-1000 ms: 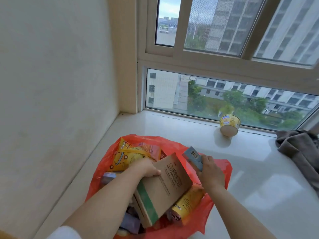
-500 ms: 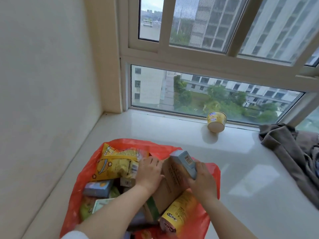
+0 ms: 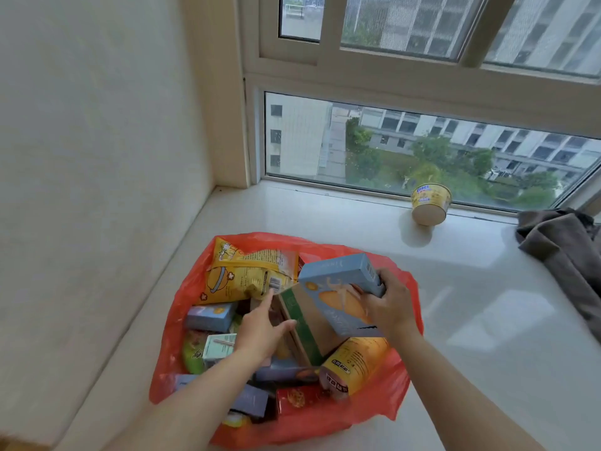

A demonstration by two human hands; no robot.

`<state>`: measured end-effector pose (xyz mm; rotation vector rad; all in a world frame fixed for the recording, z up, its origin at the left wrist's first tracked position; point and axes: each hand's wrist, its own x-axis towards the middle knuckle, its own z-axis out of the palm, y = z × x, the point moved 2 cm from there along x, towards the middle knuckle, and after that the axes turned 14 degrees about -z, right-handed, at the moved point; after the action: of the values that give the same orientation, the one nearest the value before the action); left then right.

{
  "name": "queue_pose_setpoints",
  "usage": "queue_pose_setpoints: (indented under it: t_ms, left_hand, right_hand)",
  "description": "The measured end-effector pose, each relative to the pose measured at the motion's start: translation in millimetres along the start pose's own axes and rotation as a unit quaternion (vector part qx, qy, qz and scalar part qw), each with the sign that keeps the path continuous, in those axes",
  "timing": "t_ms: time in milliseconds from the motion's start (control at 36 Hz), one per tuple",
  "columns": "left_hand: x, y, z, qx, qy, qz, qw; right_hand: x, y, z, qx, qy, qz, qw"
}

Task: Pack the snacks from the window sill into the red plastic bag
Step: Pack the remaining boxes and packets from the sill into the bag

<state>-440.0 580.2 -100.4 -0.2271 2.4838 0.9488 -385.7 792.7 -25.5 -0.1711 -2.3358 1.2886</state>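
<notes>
Now right hand around blue box

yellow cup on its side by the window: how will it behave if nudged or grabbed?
The yellow cup lies on its side on the smooth sill, so it would probably roll, curving since it tapers. It looks like thin paper, likely light and easily crushed.

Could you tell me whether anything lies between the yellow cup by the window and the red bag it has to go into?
Nothing visible does: only bare sill separates the yellow cup from the red bag.
</notes>
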Motion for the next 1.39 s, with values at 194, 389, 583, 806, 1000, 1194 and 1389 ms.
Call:
queue_pose_setpoints:
  t_ms: [194,389,583,806,1000,1194,1389]
  left_hand:
    - [21.7,0.1,-18.5,-0.154,-0.021,-0.036,0.987]
    - [24.2,-16.2,-54.4,-0.21,0.056,-0.016,0.976]
    - [16.6,-38.9,-67.2,-0.179,0.093,-0.004,0.98]
    - [7.4,-47.3,-61.7,-0.146,0.115,0.021,0.982]
    - [6.7,-11.2,-49.1,-0.101,0.103,0.093,0.985]
    - [13.8,55.0,-22.6,0.002,0.106,0.209,0.972]
    - [38.1,116.5,16.1,0.196,0.144,0.246,0.938]
  right_hand:
    - [-1.5,-3.0,8.4,0.069,-0.128,0.05,0.988]
    - [-9.9,-11.3,55.8,0.025,-0.338,0.067,0.938]
    - [-26.3,-13.3,100.1,-0.298,-0.424,-0.136,0.844]
    - [-38.8,-9.4,123.9,-0.4,-0.386,-0.185,0.81]
    - [-20.6,-14.7,96.0,-0.365,-0.335,-0.153,0.855]
    - [12.8,-4.5,32.4,-0.464,-0.149,-0.18,0.854]
    - [39.7,42.0,-16.6,-0.471,-0.198,0.129,0.85]
